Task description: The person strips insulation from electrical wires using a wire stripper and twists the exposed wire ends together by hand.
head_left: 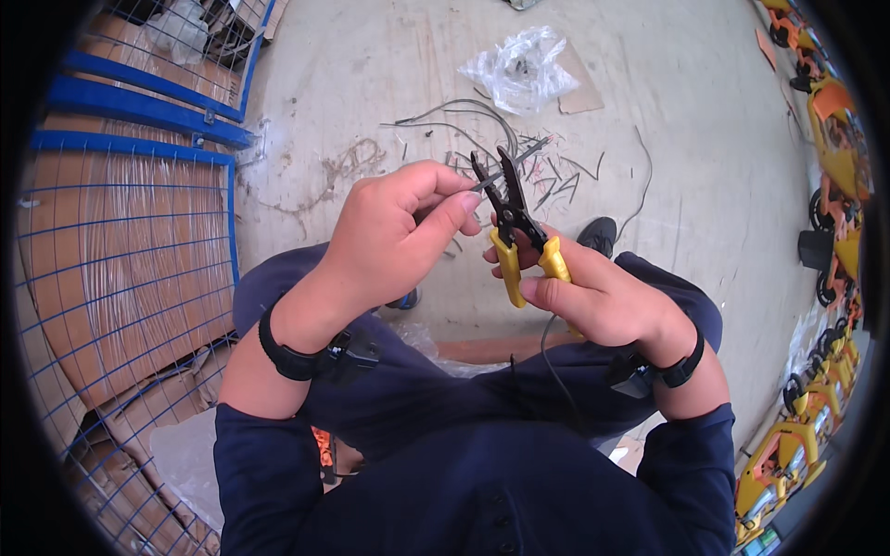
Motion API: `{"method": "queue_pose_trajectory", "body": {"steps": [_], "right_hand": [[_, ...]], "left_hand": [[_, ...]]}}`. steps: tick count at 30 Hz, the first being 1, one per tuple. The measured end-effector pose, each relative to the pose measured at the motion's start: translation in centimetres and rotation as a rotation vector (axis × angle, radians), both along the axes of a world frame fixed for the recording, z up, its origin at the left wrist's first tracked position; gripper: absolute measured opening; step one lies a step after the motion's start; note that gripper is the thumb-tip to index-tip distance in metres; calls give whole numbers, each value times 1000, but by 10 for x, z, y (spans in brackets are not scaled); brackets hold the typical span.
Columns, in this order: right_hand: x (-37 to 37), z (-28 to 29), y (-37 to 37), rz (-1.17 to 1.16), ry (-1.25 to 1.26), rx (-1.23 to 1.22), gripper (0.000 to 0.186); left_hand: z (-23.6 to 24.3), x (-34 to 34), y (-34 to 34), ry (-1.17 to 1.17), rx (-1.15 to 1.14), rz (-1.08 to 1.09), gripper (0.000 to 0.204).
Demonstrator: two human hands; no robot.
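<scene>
My left hand (413,222) pinches a thin dark grey cable (531,152) between thumb and forefinger. From the fingertips the cable slants up to the right, crossing the jaws of a pair of wire strippers (511,215). These have black jaws and yellow handles, and my right hand (593,289) is wrapped round the handles. The jaws stand apart at their tips; whether they touch the cable I cannot tell. Several short wire offcuts (558,183) lie scattered on the floor beyond my hands, beside longer grey cables (464,104).
Clear plastic wrapping (522,72) lies on a cardboard piece (579,82) on the concrete floor (371,56). To the left, a blue wire-mesh cage (139,144) holds wrapped boxes. Yellow and orange machines (839,139) line the right side. A loose wire (646,176) curves near my shoe (598,234).
</scene>
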State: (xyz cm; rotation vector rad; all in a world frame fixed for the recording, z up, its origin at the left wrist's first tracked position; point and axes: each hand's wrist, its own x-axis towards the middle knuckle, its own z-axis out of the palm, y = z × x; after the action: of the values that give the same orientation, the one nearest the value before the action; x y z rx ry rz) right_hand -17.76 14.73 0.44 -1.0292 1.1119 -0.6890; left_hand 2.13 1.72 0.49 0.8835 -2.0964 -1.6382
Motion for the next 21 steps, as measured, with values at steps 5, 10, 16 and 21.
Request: {"method": "queue_pose_trajectory", "body": {"steps": [5, 10, 16, 21], "right_hand": [[-2, 3, -3, 26, -40, 129, 54], [-1, -1, 1, -21, -27, 55, 43], [-1, 1, -2, 13, 6, 62, 48], [1, 1, -2, 31, 46, 46, 52]], "left_hand": [[0, 0, 0, -20, -4, -1, 13], [0, -1, 1, 9, -1, -4, 13], [-1, -2, 1, -51, 27, 1, 13], [-3, -1, 0, -117, 28, 0, 13]]}}
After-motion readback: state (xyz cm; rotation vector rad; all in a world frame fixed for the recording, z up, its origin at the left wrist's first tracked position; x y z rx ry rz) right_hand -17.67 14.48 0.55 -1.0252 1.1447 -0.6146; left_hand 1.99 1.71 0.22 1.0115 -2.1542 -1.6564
